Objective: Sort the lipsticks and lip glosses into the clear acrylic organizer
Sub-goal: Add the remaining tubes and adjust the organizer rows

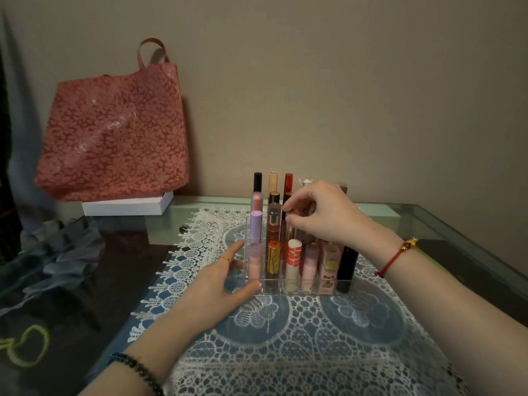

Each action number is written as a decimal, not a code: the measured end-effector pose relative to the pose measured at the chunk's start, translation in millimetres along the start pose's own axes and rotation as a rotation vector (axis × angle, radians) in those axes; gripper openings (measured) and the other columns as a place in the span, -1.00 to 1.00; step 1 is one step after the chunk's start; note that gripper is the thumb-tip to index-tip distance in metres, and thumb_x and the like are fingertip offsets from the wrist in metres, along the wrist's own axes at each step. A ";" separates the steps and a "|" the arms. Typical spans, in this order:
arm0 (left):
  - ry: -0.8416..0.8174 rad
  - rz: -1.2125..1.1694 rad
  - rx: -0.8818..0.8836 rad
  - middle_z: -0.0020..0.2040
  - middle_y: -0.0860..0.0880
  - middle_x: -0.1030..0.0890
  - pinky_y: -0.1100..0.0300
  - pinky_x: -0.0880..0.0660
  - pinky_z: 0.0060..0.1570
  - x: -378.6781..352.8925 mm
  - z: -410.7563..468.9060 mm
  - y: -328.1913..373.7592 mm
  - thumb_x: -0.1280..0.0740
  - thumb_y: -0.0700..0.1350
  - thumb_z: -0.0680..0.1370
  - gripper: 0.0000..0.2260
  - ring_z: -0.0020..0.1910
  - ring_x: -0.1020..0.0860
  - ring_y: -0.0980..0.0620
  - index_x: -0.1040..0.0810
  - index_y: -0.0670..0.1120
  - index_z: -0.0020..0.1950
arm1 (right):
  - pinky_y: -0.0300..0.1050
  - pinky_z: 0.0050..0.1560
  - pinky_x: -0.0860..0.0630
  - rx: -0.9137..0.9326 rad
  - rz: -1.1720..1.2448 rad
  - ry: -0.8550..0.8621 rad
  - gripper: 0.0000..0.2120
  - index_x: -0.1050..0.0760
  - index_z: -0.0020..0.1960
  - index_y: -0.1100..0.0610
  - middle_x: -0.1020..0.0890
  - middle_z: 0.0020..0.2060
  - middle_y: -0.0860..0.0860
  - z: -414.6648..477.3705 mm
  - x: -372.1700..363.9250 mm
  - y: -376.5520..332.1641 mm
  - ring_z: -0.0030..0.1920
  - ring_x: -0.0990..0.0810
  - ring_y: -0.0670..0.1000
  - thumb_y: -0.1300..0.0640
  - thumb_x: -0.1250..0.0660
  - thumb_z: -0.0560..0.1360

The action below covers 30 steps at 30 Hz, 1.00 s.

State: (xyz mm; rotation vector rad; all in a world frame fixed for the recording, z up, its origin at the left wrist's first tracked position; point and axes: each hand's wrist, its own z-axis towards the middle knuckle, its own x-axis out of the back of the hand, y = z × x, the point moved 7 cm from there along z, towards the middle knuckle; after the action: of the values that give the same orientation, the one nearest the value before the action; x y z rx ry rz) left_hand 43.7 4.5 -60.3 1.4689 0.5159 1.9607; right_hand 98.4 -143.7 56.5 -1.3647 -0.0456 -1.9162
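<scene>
The clear acrylic organizer stands on the lace cloth in the middle of the table, with several lipsticks and lip glosses upright in its cells. In the front row are a gold-capped tube, a white tube with orange marks and a black lipstick. A lilac tube stands behind them at the left. My right hand reaches over the middle row and pinches the black cap of a dark lip gloss. My left hand rests spread against the organizer's left front corner.
A red floral tote bag leans on the wall at the back left, on a white box. Grey-blue fabric and a yellow-green cord lie at the left. The glass table's edge runs along the right.
</scene>
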 end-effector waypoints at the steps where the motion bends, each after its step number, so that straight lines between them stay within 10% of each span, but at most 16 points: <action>1: 0.001 -0.003 0.000 0.21 0.08 -0.48 0.32 -0.37 0.10 0.1 0.0 -0.1 -0.34 0.18 0.36 -0.25 0.13 -0.45 0.19 -0.03 0.12 0.44 | -0.23 -0.16 -0.54 0.001 0.000 0.004 -0.86 -0.62 -0.07 0.02 -0.63 -0.20 -0.09 -0.1 0.0 0.1 -0.17 -0.55 -0.16 0.12 -0.36 0.39; 21: -0.010 0.012 0.006 0.17 0.08 -0.50 0.38 -0.38 -0.01 -1.2 0.9 -1.4 -0.35 0.17 0.37 -0.25 0.05 -0.47 0.19 -0.02 0.14 0.43 | -0.47 -0.47 -0.33 -0.032 0.152 0.127 -0.95 -0.56 -0.19 -0.12 -0.60 -0.34 -0.20 -23.0 49.7 7.7 -0.46 -0.43 -0.29 0.01 -0.41 0.36; 30: -0.015 -0.023 -0.006 0.15 0.12 -0.51 0.47 -0.37 -0.09 -0.8 0.1 0.8 -0.33 0.21 0.34 -0.25 0.03 -0.47 0.25 -0.04 0.16 0.43 | -0.39 -0.38 -0.31 -0.082 -0.061 0.042 -0.80 -0.52 -0.03 -0.13 -0.53 -0.23 -0.29 -75.8 24.4 31.0 -0.28 -0.46 -0.25 0.00 -0.42 0.35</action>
State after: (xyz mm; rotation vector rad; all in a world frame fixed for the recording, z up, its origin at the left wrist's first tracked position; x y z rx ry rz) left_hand 43.7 3.4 -60.3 1.4665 0.5178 1.9308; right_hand 53.6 -212.4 32.3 -1.3904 0.0130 -2.0166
